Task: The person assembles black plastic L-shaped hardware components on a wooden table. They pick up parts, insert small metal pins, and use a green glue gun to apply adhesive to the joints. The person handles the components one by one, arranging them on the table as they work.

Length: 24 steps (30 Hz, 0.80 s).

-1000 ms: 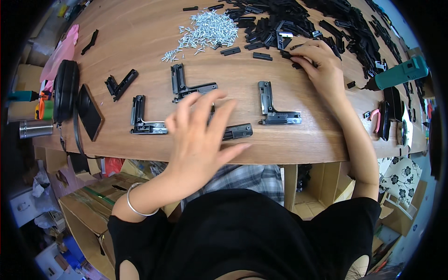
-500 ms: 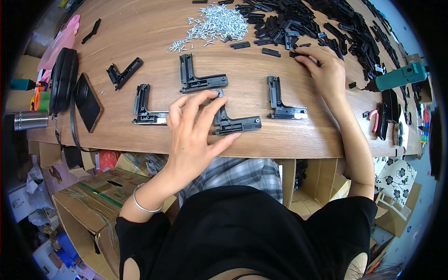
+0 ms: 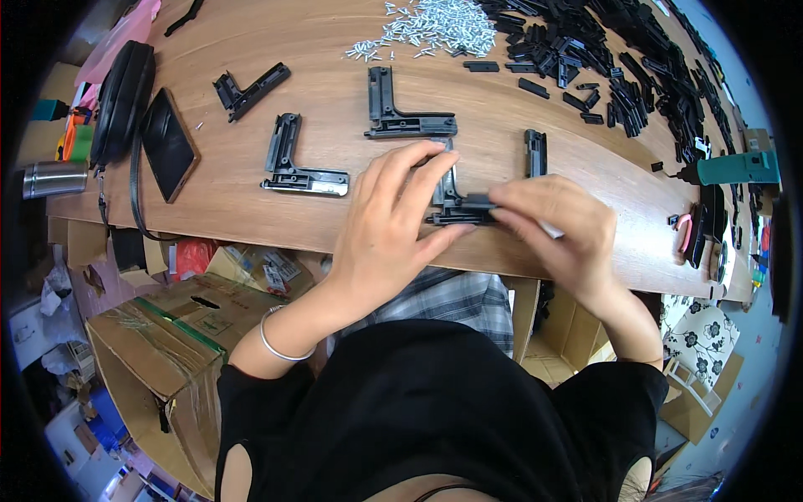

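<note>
My left hand grips an L-shaped black plastic bracket on the table, fingertips on its upright arm and thumb by its lower arm. Pinched in my right hand is a small black plastic piece, held over the bracket's lower arm. My fingers hide part of both. Another L-shaped bracket lies just beyond my left hand, a second to its left, and a third, turned at an angle, farther left. Right of the held bracket, one more is partly covered by my right hand.
Silver screws lie heaped at the far middle, beside piled black plastic pieces. A teal power screwdriver and pink-handled pliers are at the right. Leftward are a phone, black case and metal cup.
My right hand has come from the pile of black pieces to the bracket, bringing a small black piece. My left hand stays at the same bracket. The whole view has shifted somewhat.
</note>
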Motion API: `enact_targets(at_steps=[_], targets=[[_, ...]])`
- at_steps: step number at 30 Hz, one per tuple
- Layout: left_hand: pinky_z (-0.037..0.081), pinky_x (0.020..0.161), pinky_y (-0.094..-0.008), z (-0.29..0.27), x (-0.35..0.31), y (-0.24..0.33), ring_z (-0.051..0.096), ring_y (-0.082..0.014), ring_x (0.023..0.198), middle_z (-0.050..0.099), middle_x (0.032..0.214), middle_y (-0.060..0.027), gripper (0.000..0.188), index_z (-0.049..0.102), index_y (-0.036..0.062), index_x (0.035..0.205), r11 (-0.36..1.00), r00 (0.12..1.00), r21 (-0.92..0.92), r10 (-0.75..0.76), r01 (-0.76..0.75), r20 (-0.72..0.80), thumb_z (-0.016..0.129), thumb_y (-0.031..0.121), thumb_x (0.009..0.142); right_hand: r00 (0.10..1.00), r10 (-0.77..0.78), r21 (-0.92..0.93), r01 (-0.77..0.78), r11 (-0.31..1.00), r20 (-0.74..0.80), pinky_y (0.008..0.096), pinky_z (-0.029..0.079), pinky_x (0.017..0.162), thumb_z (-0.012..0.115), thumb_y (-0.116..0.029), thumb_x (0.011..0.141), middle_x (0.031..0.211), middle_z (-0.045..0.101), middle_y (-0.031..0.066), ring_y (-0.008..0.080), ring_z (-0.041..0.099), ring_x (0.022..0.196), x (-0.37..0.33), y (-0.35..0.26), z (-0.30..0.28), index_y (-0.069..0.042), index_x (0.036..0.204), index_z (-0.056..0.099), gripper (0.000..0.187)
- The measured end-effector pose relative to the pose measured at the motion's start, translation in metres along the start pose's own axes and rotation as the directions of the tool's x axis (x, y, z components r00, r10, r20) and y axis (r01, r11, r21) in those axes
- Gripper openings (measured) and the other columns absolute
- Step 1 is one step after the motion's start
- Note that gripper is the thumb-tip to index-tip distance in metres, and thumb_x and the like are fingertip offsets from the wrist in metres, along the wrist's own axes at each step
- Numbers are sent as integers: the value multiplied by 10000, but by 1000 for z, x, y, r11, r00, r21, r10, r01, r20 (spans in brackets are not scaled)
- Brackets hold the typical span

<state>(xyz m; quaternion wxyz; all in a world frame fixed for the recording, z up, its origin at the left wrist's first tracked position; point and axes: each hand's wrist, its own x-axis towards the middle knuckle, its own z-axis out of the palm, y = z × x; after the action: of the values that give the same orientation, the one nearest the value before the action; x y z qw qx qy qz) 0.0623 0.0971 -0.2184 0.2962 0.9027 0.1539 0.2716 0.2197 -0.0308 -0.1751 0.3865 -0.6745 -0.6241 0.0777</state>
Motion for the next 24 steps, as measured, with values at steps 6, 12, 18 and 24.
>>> enact_targets(at_steps=[6,12,18,24], targets=[[424,876,-387,-4,2,4,497,-305,1049,478,1179,-122,670,484,24,1187,1000,1000,-19,18,-17,19,782,114,594,989,-115,-151,128,980,94,319,467,730,716,-27,628,894,678,71,224,602,809,-5,-2,6,-16,857,690,230],[428,888,-390,-2,3,3,493,-308,1066,477,1179,-118,661,483,17,1193,998,1000,-67,6,-4,29,775,92,604,983,-161,-179,175,968,87,331,443,754,695,-64,658,947,671,17,222,572,827,1,-3,10,-67,893,702,235],[410,911,-383,-1,2,2,494,-283,1072,494,1187,-100,665,504,45,1196,1000,1000,-16,12,-12,24,787,223,621,979,80,-334,-140,932,-189,303,462,724,635,-26,767,884,671,75,206,615,806,20,64,-33,-24,885,669,123],[399,921,-389,-1,2,1,486,-275,1089,501,1189,-97,656,524,59,1184,1000,1000,6,18,-19,21,793,256,619,972,193,-494,-234,837,-135,299,466,680,668,-44,730,841,645,72,195,604,756,33,92,-56,-76,1025,622,301]])
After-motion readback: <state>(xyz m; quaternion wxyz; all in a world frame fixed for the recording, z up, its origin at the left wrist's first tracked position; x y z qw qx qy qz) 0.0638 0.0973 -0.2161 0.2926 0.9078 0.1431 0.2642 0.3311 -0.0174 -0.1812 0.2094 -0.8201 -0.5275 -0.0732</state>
